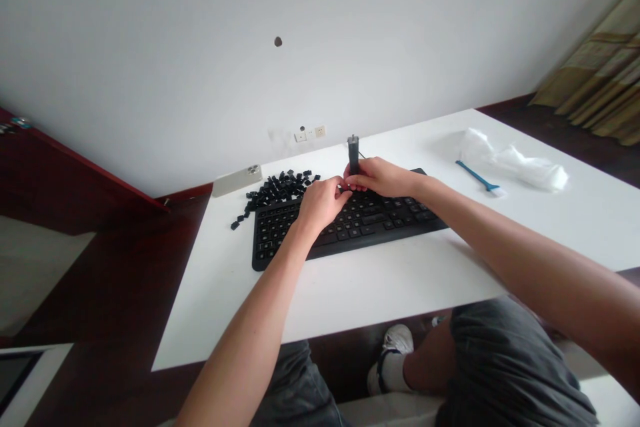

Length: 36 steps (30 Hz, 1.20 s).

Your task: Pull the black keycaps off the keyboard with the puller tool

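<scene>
A white desk (320, 293) holds a keyboard (380, 223) and keycaps (275, 190).

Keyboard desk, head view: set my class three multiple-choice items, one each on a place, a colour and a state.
1. Where do the loose black keycaps lie?
A) On the desk, past the keyboard's far edge
B) On the floor
C) Under the keyboard

2. What colour is the small brush's handle?
A) Red
B) Blue
C) Yellow

3. How does the dark cylindrical tool stand?
A) Flat on the desk
B) Upright, its base hidden by the right hand
C) Leaning on the wall

1 A: the pile lies beyond the keyboard.
2 B: the handle shows blue.
3 B: it rises above the keys.
</scene>
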Motion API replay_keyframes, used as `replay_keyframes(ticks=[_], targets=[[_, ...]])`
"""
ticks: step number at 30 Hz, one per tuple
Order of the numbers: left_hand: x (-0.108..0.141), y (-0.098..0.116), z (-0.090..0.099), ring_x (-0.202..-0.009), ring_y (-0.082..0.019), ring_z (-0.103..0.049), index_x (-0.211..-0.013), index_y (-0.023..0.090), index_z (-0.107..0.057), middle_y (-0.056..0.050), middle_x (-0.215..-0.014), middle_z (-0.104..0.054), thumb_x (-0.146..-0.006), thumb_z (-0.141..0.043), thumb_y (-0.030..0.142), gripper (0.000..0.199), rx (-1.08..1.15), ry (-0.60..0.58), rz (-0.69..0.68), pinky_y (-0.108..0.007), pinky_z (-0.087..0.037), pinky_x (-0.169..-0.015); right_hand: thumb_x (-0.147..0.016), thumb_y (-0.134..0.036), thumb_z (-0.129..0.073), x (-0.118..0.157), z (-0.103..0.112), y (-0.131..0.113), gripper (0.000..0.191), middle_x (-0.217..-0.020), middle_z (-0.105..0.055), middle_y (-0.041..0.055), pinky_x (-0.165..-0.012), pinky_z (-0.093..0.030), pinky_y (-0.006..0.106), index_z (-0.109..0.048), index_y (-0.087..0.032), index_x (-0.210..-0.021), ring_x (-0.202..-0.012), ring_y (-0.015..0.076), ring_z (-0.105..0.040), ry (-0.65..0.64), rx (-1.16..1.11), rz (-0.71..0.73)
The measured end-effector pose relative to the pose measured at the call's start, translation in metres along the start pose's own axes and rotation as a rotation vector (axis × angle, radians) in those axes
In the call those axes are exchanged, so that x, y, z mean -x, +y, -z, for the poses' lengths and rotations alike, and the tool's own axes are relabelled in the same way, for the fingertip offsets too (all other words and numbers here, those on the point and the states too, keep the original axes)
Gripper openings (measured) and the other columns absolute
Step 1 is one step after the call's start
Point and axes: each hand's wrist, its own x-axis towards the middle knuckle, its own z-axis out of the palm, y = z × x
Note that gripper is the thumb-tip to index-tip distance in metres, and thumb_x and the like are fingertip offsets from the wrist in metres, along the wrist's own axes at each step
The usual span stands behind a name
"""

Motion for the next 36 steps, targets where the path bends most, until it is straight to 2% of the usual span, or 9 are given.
replay_keyframes(ticks=[7, 14, 18, 22, 25, 28, 30, 32, 36], targets=[[0.000, 0.003, 0.000, -0.081, -0.024, -0.073, -0.098, 0.020, -0.077, -0.006, -0.086, -0.078, -0.099, -0.073, 0.030, 0.010, -0.071, 0.011, 0.035, -0.034, -0.052, -0.076, -0.100, -0.037, -0.062, 0.003, 0.001, -0.005, 0.024, -0.096, -0.079, 0.0086, -0.077, -0.049, 0.033, -0.076, -0.018, -0.106, -0.085, 0.0229, -0.071, 0.030, 0.149, 0.041], [0.001, 0.005, -0.001, -0.082, -0.026, -0.075, -0.096, 0.022, -0.078, -0.008, -0.089, -0.080, -0.103, -0.065, 0.038, 0.022, -0.139, 0.012, 0.045, -0.035, -0.051, -0.074, -0.099, -0.026, -0.061, 0.009, 0.006, -0.019, 0.016, -0.086, -0.076, 0.0080, -0.071, -0.043, 0.034, -0.075, -0.018, -0.096, -0.076, 0.0217, -0.065, -0.081, 0.376, 0.134], [-0.001, 0.003, -0.001, -0.083, -0.028, -0.075, -0.092, 0.022, -0.079, -0.010, -0.089, -0.080, -0.102, -0.066, 0.041, 0.025, -0.181, 0.007, 0.078, -0.035, -0.050, -0.073, -0.097, -0.016, -0.058, 0.011, 0.003, -0.026, 0.015, -0.098, -0.077, 0.0074, -0.077, -0.042, 0.033, -0.072, -0.020, -0.100, -0.085, 0.0217, -0.066, -0.060, 0.411, 0.200], [-0.001, 0.000, -0.001, -0.080, -0.025, -0.073, -0.090, 0.023, -0.076, -0.006, -0.085, -0.078, -0.101, -0.067, 0.041, 0.023, -0.126, 0.008, 0.065, -0.033, -0.047, -0.070, -0.096, -0.020, -0.060, 0.010, 0.005, -0.025, 0.013, -0.087, -0.075, 0.0060, -0.074, -0.040, 0.033, -0.073, -0.020, -0.095, -0.078, 0.0209, -0.064, -0.058, 0.430, 0.124], [0.000, -0.003, -0.002, -0.076, -0.024, -0.072, -0.086, 0.023, -0.072, -0.004, -0.077, -0.075, -0.101, -0.066, 0.041, 0.025, -0.108, 0.005, 0.048, -0.032, -0.044, -0.067, -0.095, -0.021, -0.060, 0.011, 0.006, -0.025, 0.014, -0.089, -0.075, 0.0056, -0.073, -0.040, 0.033, -0.074, -0.021, -0.097, -0.078, 0.0203, -0.064, -0.072, 0.384, 0.140], [0.000, -0.003, -0.007, -0.080, -0.025, -0.072, -0.090, 0.023, -0.071, -0.005, -0.080, -0.075, -0.099, -0.067, 0.035, 0.016, -0.112, 0.018, 0.055, -0.031, -0.044, -0.067, -0.096, -0.027, -0.063, 0.013, 0.003, -0.028, 0.012, -0.087, -0.074, 0.0051, -0.074, -0.041, 0.034, -0.074, -0.022, -0.094, -0.077, 0.0206, -0.063, -0.019, 0.289, 0.167], [0.000, -0.003, -0.010, -0.088, -0.026, -0.072, -0.100, 0.023, -0.072, -0.006, -0.093, -0.077, -0.098, -0.068, 0.034, 0.012, -0.092, 0.030, 0.044, -0.031, -0.047, -0.071, -0.097, -0.035, -0.065, 0.012, -0.001, -0.028, 0.017, -0.081, -0.072, 0.0046, -0.075, -0.042, 0.035, -0.074, -0.023, -0.090, -0.078, 0.0214, -0.062, 0.032, 0.224, 0.151], [-0.001, -0.002, -0.013, -0.096, -0.027, -0.071, -0.109, 0.022, -0.072, -0.008, -0.104, -0.076, -0.100, -0.068, 0.036, 0.017, -0.073, 0.042, 0.025, -0.033, -0.050, -0.078, -0.098, -0.040, -0.064, 0.011, -0.004, -0.028, 0.022, -0.080, -0.070, 0.0050, -0.079, -0.044, 0.037, -0.073, -0.022, -0.088, -0.081, 0.0225, -0.062, 0.088, 0.181, 0.149], [-0.003, 0.001, -0.014, -0.108, -0.028, -0.068, -0.111, 0.019, -0.071, -0.011, -0.112, -0.074, -0.101, -0.066, 0.032, 0.017, -0.064, 0.078, -0.014, -0.039, -0.053, -0.094, -0.099, -0.037, -0.059, 0.008, -0.011, -0.027, 0.022, -0.096, -0.071, 0.0099, -0.093, -0.047, 0.041, -0.070, -0.021, -0.089, -0.095, 0.0250, -0.061, 0.210, 0.130, 0.288]])
